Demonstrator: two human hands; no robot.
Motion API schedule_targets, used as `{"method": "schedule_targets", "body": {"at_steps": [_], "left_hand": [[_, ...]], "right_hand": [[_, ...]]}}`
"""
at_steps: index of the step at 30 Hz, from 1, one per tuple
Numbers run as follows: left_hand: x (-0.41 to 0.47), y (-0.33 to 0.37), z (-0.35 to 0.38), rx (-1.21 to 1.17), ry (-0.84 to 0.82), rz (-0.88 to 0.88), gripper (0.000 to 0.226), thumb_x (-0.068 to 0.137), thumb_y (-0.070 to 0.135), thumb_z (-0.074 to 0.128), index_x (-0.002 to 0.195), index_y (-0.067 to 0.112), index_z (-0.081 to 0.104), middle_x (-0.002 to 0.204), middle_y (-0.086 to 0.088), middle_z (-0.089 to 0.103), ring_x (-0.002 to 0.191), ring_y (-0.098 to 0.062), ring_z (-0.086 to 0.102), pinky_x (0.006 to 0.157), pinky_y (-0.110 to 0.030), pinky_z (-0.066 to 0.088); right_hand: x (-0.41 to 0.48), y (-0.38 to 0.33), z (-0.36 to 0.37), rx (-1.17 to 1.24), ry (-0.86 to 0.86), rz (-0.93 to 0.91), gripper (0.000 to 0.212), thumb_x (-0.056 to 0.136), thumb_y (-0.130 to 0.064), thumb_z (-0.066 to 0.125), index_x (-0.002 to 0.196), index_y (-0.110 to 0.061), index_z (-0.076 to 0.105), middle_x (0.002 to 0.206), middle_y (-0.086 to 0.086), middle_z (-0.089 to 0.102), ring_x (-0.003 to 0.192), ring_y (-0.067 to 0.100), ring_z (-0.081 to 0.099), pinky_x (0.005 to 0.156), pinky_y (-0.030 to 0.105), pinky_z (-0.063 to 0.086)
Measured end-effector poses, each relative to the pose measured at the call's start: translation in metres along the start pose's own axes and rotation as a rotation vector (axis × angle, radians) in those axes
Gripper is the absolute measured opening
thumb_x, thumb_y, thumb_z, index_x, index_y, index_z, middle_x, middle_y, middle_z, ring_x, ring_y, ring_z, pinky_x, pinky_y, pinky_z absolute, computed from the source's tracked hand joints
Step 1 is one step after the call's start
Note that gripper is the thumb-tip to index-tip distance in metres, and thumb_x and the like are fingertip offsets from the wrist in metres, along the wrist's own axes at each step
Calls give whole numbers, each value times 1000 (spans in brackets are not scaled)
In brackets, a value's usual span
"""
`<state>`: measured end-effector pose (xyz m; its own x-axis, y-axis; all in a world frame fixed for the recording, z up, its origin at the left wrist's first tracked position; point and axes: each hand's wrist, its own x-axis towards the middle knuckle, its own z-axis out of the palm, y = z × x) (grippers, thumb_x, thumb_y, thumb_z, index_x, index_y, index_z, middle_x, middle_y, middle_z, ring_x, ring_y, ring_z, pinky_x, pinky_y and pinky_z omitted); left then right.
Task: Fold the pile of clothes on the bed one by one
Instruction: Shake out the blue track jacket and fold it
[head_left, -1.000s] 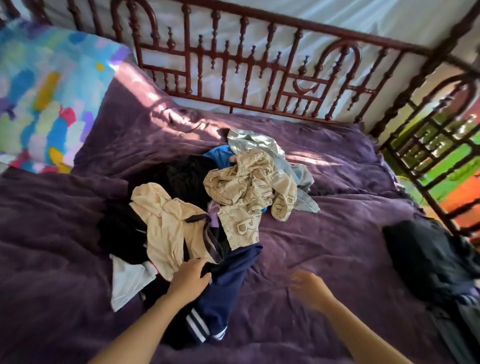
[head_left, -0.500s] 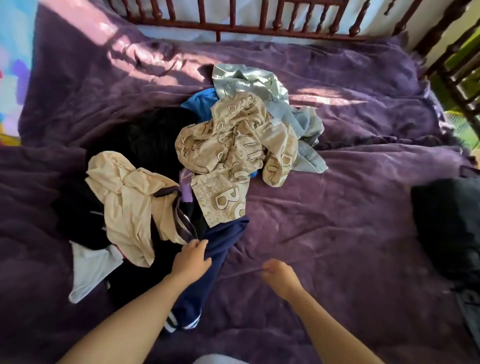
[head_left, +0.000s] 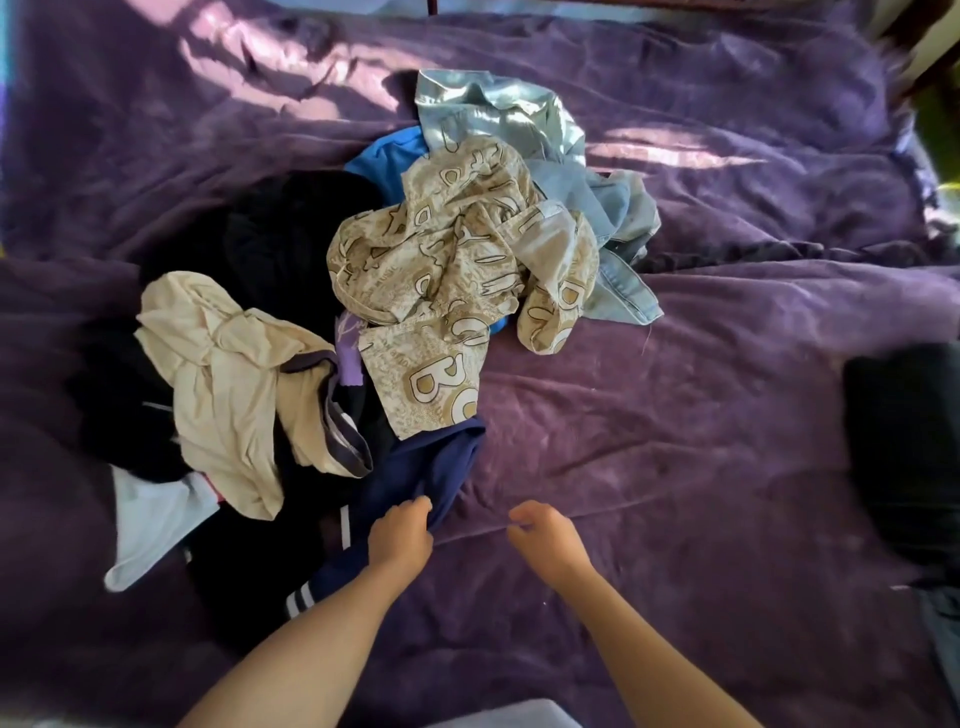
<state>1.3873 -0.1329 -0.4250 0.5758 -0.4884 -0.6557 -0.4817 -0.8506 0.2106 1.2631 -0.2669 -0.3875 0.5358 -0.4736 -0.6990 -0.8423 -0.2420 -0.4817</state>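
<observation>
Bedroom, laundry day: a person's left hand (head_left: 400, 530) takes the near edge of a navy garment (head_left: 431, 473), its grip curled into the cloth; the right hand (head_left: 545, 540), just beside it at 3 o'clock, hovers over the bed (head_left: 701, 415) with a loose, narrow grip that holds nothing; the navy garment lies at the 6 o'clock edge of the pile (head_left: 363, 312), its far end tucked under a printed top (head_left: 452, 275) and its white-striped end trailing toward 7 o'clock; a cream shirt (head_left: 223, 374) and black clothes (head_left: 270, 244) sit at 10 o'clock, pale denim (head_left: 519, 119) at 12 o'clock; a dark bundle (head_left: 904, 441) lies well apart at 3 o'clock; the navy piece looks soft, light and limp, likely to sag and bunch if lifted by one point, and may drag the printed top with it; two holds along one hem or waistband, set apart, would probably spread it flat for folding; no folded item can be made out, so the task seems at its start
</observation>
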Motion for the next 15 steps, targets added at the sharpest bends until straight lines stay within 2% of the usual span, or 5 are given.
{"method": "schedule_targets", "body": {"at_steps": [6,9,12,14,15], "left_hand": [[-24,-12,-21,-136,35,67,22,86,12,55,106,11,66,107,-4,67,100,-21,60,80,-28,45],[-49,-32,-40,-171,49,133,22,82,13,59,102,12,70,101,-1,70,97,-16,62,76,-18,40],[-80,-61,-55,-193,58,223,19,82,13,60,97,11,71,89,2,66,91,-15,62,70,-12,34],[-99,-84,-67,-211,65,254,17,81,13,61,93,12,72,77,10,58,77,-2,58,66,-9,33],[-107,-96,-74,-222,66,263,16,79,12,62,91,11,72,71,13,53,69,4,54,64,-6,31]], "right_hand": [[1,-17,10,-98,15,-27,36,90,-17,49,126,-12,52,126,9,56,114,25,53,81,27,40],[-3,-43,28,-199,-15,-144,59,88,-15,51,143,-22,30,138,9,40,124,28,42,94,34,42],[-13,-74,43,-454,13,-267,76,89,-13,51,149,-33,9,152,10,15,135,31,24,104,39,34],[-19,-91,52,-600,54,-334,74,88,-12,54,148,-33,16,155,11,8,140,32,16,107,42,30],[-23,-98,56,-645,125,-405,72,82,-14,62,144,-31,30,154,15,15,139,34,22,104,45,34]]}}
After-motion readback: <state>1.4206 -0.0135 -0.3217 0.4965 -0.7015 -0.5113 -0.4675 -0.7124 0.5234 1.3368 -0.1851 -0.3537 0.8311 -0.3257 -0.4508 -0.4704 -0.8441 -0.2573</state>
